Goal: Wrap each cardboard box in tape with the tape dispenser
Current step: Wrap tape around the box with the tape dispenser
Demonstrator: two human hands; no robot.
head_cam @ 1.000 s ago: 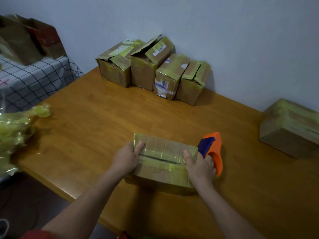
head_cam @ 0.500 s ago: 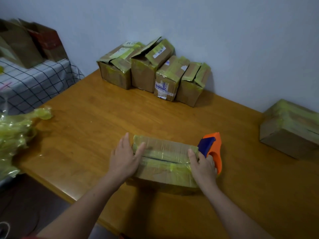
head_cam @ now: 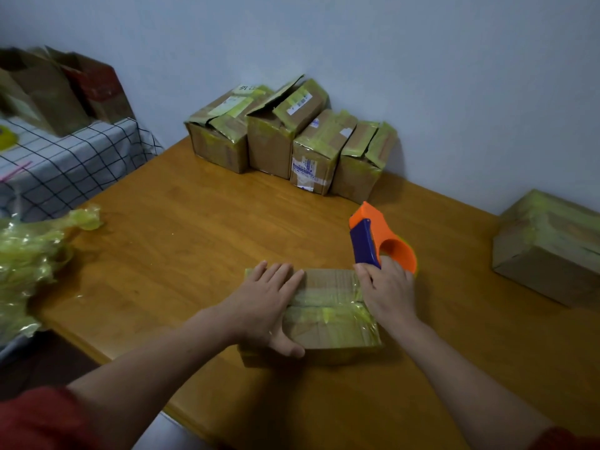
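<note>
The left hand point(head_cam: 269, 303) lies flat, fingers straight, on the brown cardboard box point(head_cam: 328, 336), shiny with yellow tape point(head_cam: 352, 315), on the smooth wooden table point(head_cam: 194, 241). The right hand point(head_cam: 388, 289) curls around the orange and blue plastic tape dispenser point(head_cam: 378, 241) at the box's right end.

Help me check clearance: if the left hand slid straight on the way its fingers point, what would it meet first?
The left hand lies flat on the box, fingers aimed away and slightly right. Ahead is bare table, then probably the blue-labelled box at the wall; depth is unclear.
</note>
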